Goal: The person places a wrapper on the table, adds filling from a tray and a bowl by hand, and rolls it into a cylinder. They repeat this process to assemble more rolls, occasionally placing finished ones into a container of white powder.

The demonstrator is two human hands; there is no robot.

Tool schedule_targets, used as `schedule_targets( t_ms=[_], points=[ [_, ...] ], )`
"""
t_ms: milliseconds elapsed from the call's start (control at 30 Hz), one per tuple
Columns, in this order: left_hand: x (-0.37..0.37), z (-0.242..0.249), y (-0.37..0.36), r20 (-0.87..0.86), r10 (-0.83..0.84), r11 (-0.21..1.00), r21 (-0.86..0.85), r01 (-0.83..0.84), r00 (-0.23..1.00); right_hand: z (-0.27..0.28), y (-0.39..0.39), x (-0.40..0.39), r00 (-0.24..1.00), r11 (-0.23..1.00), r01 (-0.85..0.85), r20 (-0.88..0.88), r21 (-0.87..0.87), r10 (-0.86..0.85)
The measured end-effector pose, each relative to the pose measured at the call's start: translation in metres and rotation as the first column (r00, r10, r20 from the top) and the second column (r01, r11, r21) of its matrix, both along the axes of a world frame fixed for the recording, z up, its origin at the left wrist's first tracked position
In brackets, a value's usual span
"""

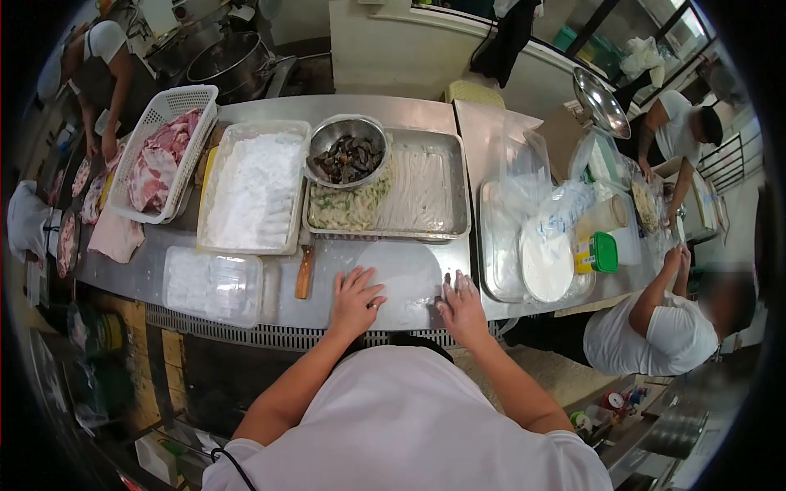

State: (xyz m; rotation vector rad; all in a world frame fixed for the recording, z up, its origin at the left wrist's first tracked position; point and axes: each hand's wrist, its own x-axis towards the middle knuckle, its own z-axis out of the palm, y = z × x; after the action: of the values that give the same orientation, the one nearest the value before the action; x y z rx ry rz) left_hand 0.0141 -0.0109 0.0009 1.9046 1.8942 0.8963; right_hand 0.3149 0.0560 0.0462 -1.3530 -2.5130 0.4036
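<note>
My left hand rests on the steel table with its fingers spread, holding nothing that I can see. To the right, my right hand lies on the table, fingers apart, beside a small dark piece too small to name. Between and just beyond my hands is a thin, pale round sheet, flat on the steel. A knife's wooden handle lies left of my left hand. Behind the sheet, a metal tray holds green-flecked filling and a pale spread; a steel bowl of dark pieces sits over it.
A tub of white powder, a clear lidded box and a white basket of raw meat stand left. Plastic bags, a white round lid and a green-yellow tub crowd the right. Other people work at both sides.
</note>
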Motion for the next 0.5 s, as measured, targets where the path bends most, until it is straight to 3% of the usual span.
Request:
schedule_targets(
  t_ms=[100,133,233,400,500],
  points=[
    [-0.003,0.001,-0.003,0.002,0.028,1.0,0.003,-0.028,1.0,0.035,0.041,-0.025,0.972,0.997,0.054,-0.226,-0.055,-0.065],
    [-0.004,0.002,-0.004,-0.006,0.037,0.999,-0.011,-0.037,0.999,0.037,0.062,-0.035,0.952,0.999,0.022,-0.305,0.031,-0.012],
    [-0.007,0.005,-0.008,-0.021,0.066,0.998,-0.022,-0.066,0.998,0.066,0.125,-0.075,0.936,0.985,0.005,-0.346,-0.174,-0.066],
    [-0.008,0.004,-0.012,-0.073,0.094,0.996,0.019,-0.092,0.993,0.051,0.235,-0.148,0.956,0.983,-0.146,-0.273,-0.115,0.111],
    [-0.007,0.006,-0.012,-0.077,0.097,0.995,0.001,-0.097,0.992,0.009,0.301,-0.183,0.958,0.979,-0.189,-0.233,-0.081,0.166]
  ],
)
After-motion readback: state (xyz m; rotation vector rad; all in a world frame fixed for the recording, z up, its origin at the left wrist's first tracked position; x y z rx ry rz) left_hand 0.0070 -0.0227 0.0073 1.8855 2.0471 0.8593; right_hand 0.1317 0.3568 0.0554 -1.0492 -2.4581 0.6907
